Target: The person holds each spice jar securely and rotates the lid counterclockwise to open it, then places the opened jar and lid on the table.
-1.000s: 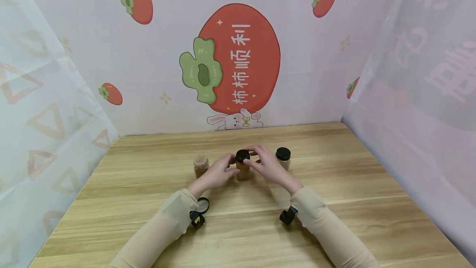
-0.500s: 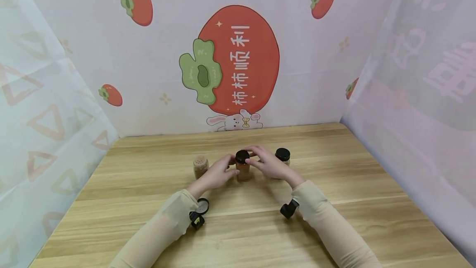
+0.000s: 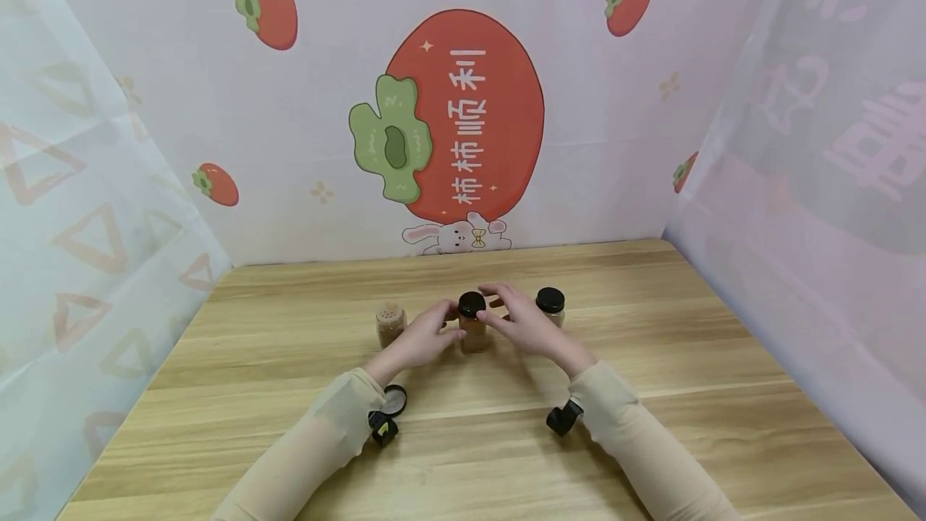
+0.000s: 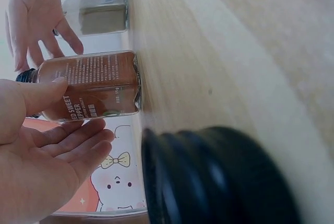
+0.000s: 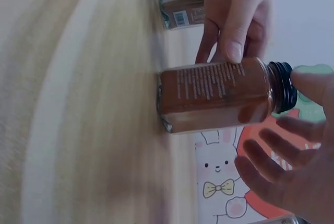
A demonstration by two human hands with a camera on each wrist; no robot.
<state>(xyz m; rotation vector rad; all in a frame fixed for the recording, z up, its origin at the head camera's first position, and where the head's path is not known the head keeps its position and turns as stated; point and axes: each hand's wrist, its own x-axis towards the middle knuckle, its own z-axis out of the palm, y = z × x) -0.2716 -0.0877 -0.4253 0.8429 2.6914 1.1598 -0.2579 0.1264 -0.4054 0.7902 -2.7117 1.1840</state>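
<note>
Toward the tabletop's far edge, the left hand gripped an upright jar of red-brown powder; the right hand, loosely spread, lay at its black lid.

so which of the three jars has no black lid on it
The leftmost jar, by the left hand: its pale, holed top is exposed, while the middle jar and the rightmost jar both wear black lids.

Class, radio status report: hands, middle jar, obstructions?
Left hand holding middle jar, jar upright. Right hand at its black cap, fingers spread. Cap on. Nothing visible obstructing either hand.
</note>
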